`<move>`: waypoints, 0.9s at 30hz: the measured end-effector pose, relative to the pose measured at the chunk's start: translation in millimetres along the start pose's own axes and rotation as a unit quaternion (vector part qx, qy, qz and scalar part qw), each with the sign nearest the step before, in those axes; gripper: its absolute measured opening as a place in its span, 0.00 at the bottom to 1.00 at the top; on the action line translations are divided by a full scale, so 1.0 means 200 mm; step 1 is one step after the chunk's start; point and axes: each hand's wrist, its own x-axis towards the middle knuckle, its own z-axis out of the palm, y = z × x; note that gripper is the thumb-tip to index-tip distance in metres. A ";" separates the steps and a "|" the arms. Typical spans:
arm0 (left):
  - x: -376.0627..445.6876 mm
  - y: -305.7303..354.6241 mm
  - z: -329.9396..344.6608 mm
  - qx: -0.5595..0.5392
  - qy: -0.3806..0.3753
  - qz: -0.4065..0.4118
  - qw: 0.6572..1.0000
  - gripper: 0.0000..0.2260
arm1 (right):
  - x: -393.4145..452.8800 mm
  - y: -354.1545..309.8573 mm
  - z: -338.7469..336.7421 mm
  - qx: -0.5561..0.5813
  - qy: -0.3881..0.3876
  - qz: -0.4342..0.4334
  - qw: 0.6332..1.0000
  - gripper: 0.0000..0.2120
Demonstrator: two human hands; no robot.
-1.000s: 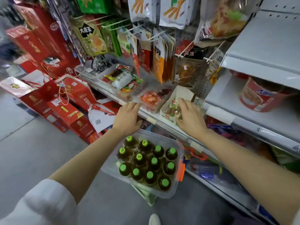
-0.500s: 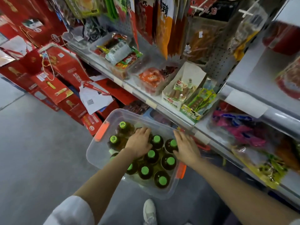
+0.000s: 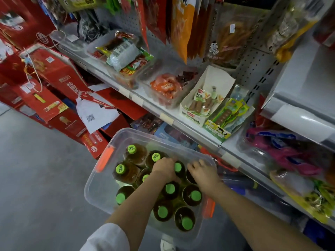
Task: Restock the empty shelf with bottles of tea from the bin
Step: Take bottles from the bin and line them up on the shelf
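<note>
A clear plastic bin (image 3: 96,187) with orange latches sits low in front of me. It holds several brown tea bottles (image 3: 192,196) with green caps, standing upright. My left hand (image 3: 164,168) is inside the bin, fingers curled down around the top of one bottle near the middle. My right hand (image 3: 204,172) is beside it at the bin's far right corner, fingers bent over another bottle whose cap is hidden. A bare white shelf (image 3: 297,84) is at the upper right.
A shelf edge (image 3: 163,113) with trays and boxes of snacks runs just above the bin. Snack bags hang from pegs overhead. Red gift boxes (image 3: 54,84) are stacked on the left. Grey floor (image 3: 36,178) lies to the left. A white shoe (image 3: 167,243) is below the bin.
Both hands came down from the snack shelf edge into the bin and closed over bottle tops. My view tilted down and moved closer to the bin.
</note>
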 end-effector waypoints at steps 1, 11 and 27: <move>0.01 0.01 0.00 0.000 -0.004 -0.004 1.000 0.37 | 0.01 0.00 0.01 -0.012 -0.003 0.000 1.000 0.29; -0.01 -0.02 0.02 -0.016 0.066 0.026 0.997 0.32 | -0.02 0.00 -0.03 0.026 0.008 0.000 1.000 0.26; -0.53 -0.03 -0.50 -0.300 0.223 0.025 0.927 0.31 | -0.41 0.15 -0.48 0.539 0.231 0.086 0.805 0.29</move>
